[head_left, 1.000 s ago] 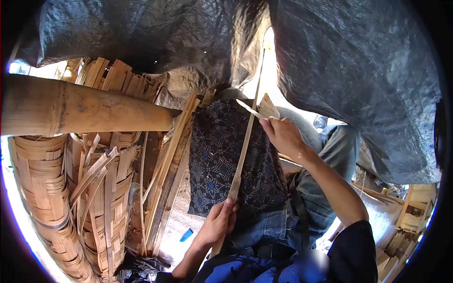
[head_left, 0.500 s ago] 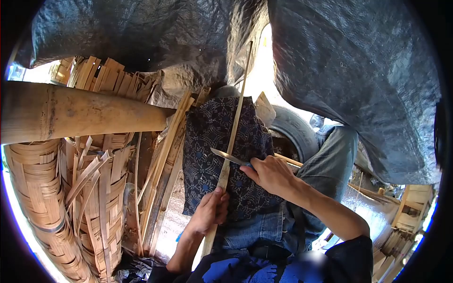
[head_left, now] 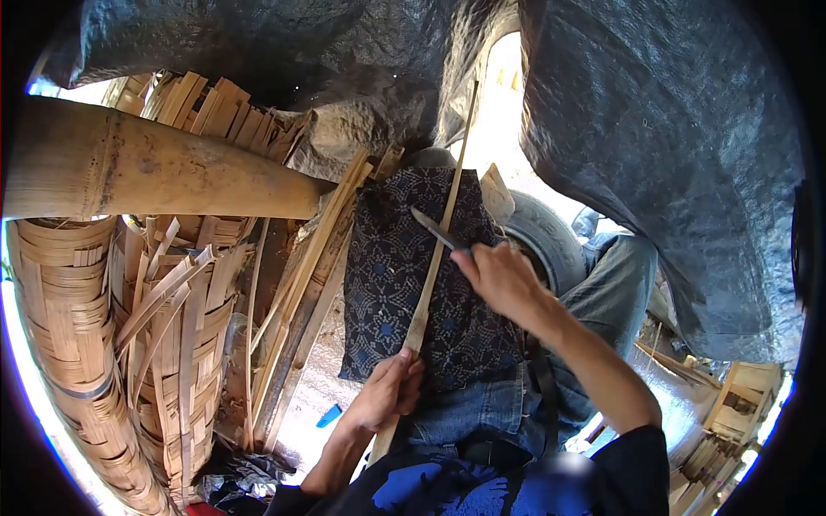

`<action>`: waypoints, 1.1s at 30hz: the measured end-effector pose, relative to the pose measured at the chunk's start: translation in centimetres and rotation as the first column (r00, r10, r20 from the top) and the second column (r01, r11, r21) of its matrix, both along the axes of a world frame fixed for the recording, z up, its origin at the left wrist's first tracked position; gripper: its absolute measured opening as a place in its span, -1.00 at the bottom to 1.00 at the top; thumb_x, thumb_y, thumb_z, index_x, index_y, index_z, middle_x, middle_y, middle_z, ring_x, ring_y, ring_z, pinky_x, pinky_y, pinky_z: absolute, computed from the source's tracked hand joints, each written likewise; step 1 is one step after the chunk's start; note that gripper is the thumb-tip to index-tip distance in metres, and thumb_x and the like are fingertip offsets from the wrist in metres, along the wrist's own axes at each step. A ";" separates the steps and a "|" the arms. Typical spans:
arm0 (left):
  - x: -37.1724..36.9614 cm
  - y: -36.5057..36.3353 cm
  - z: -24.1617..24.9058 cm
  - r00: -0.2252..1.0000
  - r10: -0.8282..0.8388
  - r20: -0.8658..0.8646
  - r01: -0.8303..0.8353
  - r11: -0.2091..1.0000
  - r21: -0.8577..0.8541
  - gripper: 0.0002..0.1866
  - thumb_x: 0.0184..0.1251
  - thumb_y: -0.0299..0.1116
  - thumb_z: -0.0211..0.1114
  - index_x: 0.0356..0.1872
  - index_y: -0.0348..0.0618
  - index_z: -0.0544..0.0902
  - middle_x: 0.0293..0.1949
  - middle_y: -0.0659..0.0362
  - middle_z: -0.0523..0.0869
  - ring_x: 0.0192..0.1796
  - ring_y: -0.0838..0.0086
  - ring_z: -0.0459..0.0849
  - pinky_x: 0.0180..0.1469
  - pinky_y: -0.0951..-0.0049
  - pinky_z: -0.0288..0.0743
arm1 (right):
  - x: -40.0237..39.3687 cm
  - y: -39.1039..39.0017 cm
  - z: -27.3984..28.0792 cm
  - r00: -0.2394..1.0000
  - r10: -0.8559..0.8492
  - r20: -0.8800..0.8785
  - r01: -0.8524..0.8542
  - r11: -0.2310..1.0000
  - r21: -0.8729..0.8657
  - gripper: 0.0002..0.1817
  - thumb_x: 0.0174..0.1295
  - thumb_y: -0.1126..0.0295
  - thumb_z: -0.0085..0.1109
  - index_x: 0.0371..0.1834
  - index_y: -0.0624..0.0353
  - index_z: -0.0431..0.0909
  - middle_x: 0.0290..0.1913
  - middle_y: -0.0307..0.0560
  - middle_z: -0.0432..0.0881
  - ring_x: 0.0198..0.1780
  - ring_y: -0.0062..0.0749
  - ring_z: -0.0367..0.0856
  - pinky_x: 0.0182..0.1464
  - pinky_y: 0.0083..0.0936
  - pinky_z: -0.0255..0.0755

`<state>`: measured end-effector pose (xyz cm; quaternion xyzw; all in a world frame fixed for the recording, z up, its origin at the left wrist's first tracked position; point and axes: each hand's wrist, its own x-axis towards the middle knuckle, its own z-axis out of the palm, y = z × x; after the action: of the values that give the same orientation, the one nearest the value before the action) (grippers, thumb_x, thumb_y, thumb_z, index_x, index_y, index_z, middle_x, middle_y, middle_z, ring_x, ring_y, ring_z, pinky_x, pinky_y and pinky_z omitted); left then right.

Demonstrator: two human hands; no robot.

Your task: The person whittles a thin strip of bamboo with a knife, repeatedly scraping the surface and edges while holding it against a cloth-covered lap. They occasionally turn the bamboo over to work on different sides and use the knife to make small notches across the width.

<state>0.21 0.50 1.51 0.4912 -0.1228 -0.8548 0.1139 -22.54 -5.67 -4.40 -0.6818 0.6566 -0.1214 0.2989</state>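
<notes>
A long, thin bamboo strip (head_left: 438, 249) slants up and away across my lap, over a dark patterned cloth (head_left: 379, 284) spread on my thigh. My left hand (head_left: 387, 391) is closed round the strip's nearer part, thumb on top. In my right hand (head_left: 503, 279) is a knife (head_left: 437, 229), its handle mostly hidden by the fingers. The blade points up and to the left and crosses the strip beyond the left hand.
Tall woven bamboo baskets (head_left: 73, 327) stand at the left beneath a thick bamboo pole (head_left: 189, 168). Split bamboo pieces (head_left: 301, 301) lean beside my leg. A tire (head_left: 546, 241) lies ahead, and dark plastic sheeting (head_left: 654, 155) hangs above.
My right hand and the knife have moved up along the strip, away from my body. The left hand keeps its hold on the strip. The view has shifted slightly.
</notes>
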 end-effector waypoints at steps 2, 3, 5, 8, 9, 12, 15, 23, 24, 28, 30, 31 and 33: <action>0.2 0.2 0.1 1.000 0.003 -0.007 -0.003 1.000 0.027 -0.60 0.51 0.04 -0.20 -0.46 0.02 0.27 -0.67 0.44 0.10 -0.70 0.69 0.04 -0.68 0.59 -0.08 | -0.7 -1.3 -0.3 1.000 0.029 -0.006 -0.030 0.999 -0.030 -0.48 0.42 0.10 -0.13 -0.65 0.20 0.44 -0.83 -0.08 0.42 -0.82 -0.28 0.47 -0.77 -0.34 0.36; 0.0 0.0 0.1 1.000 0.009 -0.006 -0.009 1.000 0.011 -0.61 0.50 0.04 -0.19 -0.46 0.02 0.28 -0.68 0.44 0.10 -0.71 0.69 0.03 -0.69 0.61 -0.06 | -1.0 -1.3 -0.2 0.997 0.008 0.075 0.003 0.991 -0.137 -0.51 0.41 0.14 -0.09 -0.64 0.23 0.43 -0.83 -0.02 0.41 -0.81 -0.18 0.47 -0.75 -0.31 0.33; -0.2 -0.3 0.0 1.000 0.022 -0.007 -0.022 1.000 0.001 -0.61 0.50 0.04 -0.17 -0.46 0.02 0.28 -0.68 0.44 0.10 -0.72 0.69 0.03 -0.70 0.63 -0.04 | -0.8 -0.1 1.3 0.984 -0.014 0.177 0.024 0.998 -0.056 -0.52 0.41 0.16 -0.09 -0.63 0.24 0.43 -0.82 0.01 0.41 -0.81 -0.15 0.45 -0.75 -0.29 0.30; -0.3 0.0 0.0 0.999 0.041 -0.005 -0.041 0.999 0.014 -0.58 0.50 0.06 -0.20 -0.49 0.02 0.27 -0.67 0.42 0.10 -0.70 0.69 0.03 -0.66 0.62 -0.06 | -0.4 2.4 3.1 0.953 -0.025 0.301 0.001 0.997 0.079 -0.55 0.41 0.19 -0.09 -0.60 0.27 0.42 -0.80 0.06 0.42 -0.80 -0.10 0.44 -0.74 -0.25 0.26; -0.3 -0.1 -0.1 1.000 0.003 0.015 -0.002 1.000 -0.020 -0.58 0.51 0.05 -0.21 -0.48 0.00 0.28 -0.67 0.42 0.12 -0.70 0.69 0.06 -0.66 0.62 -0.03 | -0.4 3.1 2.8 0.960 0.017 0.281 -0.036 0.997 0.062 -0.55 0.41 0.19 -0.09 -0.59 0.27 0.43 -0.80 0.07 0.42 -0.79 -0.10 0.45 -0.73 -0.26 0.26; -0.9 -0.1 0.3 0.982 -0.116 0.151 0.134 0.985 -0.111 -0.56 0.52 0.03 -0.23 -0.47 -0.04 0.31 -0.67 0.40 0.18 -0.70 0.69 0.14 -0.66 0.63 0.03 | -1.0 3.5 2.6 0.964 0.024 0.263 -0.045 0.996 0.074 -0.55 0.41 0.18 -0.10 -0.58 0.27 0.43 -0.80 0.08 0.42 -0.78 -0.10 0.45 -0.70 -0.30 0.28; -1.5 0.1 0.4 0.929 -0.212 0.302 0.282 0.936 -0.210 -0.55 0.53 0.02 -0.25 -0.46 -0.08 0.34 -0.67 0.38 0.25 -0.69 0.69 0.21 -0.65 0.63 0.09 | -1.6 3.6 2.9 0.981 0.141 0.134 -0.146 0.989 0.028 -0.54 0.40 0.13 -0.11 -0.58 0.24 0.42 -0.84 -0.03 0.39 -0.84 -0.26 0.40 -0.76 -0.35 0.26; -1.2 -0.4 0.3 0.918 -0.227 0.325 0.294 0.940 -0.174 -0.51 0.52 0.03 -0.26 -0.47 -0.12 0.36 -0.69 0.36 0.31 -0.68 0.69 0.26 -0.64 0.63 0.12 | -0.9 5.2 3.9 0.971 0.223 0.091 -0.232 0.968 0.097 -0.57 0.37 0.11 -0.05 -0.50 0.27 0.38 -0.83 -0.12 0.38 -0.82 -0.34 0.43 -0.76 -0.39 0.30; -1.1 -0.3 0.3 0.923 -0.224 0.313 0.288 0.942 -0.175 -0.51 0.52 0.03 -0.27 -0.47 -0.13 0.36 -0.69 0.36 0.31 -0.68 0.69 0.26 -0.64 0.63 0.13 | -0.8 5.4 3.8 0.968 0.228 0.101 -0.238 0.966 0.103 -0.57 0.37 0.11 -0.05 -0.50 0.27 0.38 -0.83 -0.12 0.38 -0.82 -0.34 0.43 -0.76 -0.39 0.30; -1.4 -0.4 0.1 0.918 -0.232 0.322 0.302 0.934 -0.190 -0.49 0.52 0.03 -0.28 -0.46 -0.15 0.38 -0.70 0.35 0.31 -0.69 0.68 0.28 -0.64 0.62 0.15 | -0.7 5.4 3.8 0.976 0.157 0.150 -0.180 0.971 0.159 -0.54 0.37 0.07 -0.05 -0.52 0.25 0.39 -0.82 -0.10 0.41 -0.79 -0.30 0.49 -0.73 -0.40 0.35; -1.4 -0.5 0.0 0.913 -0.242 0.328 0.311 0.933 -0.179 -0.49 0.53 0.02 -0.28 -0.46 -0.17 0.39 -0.70 0.35 0.31 -0.69 0.68 0.28 -0.64 0.61 0.15 | -0.5 5.2 3.6 0.980 0.153 0.126 -0.174 0.968 0.182 -0.53 0.37 0.05 -0.05 -0.53 0.24 0.39 -0.82 -0.11 0.41 -0.79 -0.30 0.49 -0.73 -0.41 0.35; -1.4 -0.6 0.0 0.910 -0.252 0.329 0.323 0.929 -0.179 -0.49 0.53 0.01 -0.28 -0.45 -0.18 0.39 -0.70 0.35 0.31 -0.69 0.68 0.28 -0.64 0.61 0.15 | -0.2 5.3 3.5 0.986 0.144 0.090 -0.159 0.968 0.195 -0.52 0.36 0.03 -0.04 -0.55 0.23 0.39 -0.83 -0.12 0.40 -0.80 -0.30 0.48 -0.74 -0.41 0.34; -1.4 -0.6 0.0 0.904 -0.261 0.339 0.336 0.924 -0.184 -0.50 0.53 0.00 -0.28 -0.46 -0.18 0.39 -0.71 0.35 0.31 -0.69 0.68 0.27 -0.64 0.61 0.15 | 0.2 5.3 3.1 0.990 0.133 0.052 -0.141 0.968 0.209 -0.50 0.35 0.01 -0.04 -0.57 0.22 0.38 -0.84 -0.13 0.39 -0.81 -0.30 0.47 -0.75 -0.41 0.34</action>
<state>-1.18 -0.10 1.46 0.5762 -0.3146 -0.7541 0.0182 -22.39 -0.32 -1.31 -0.6874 0.6112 -0.0425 0.3900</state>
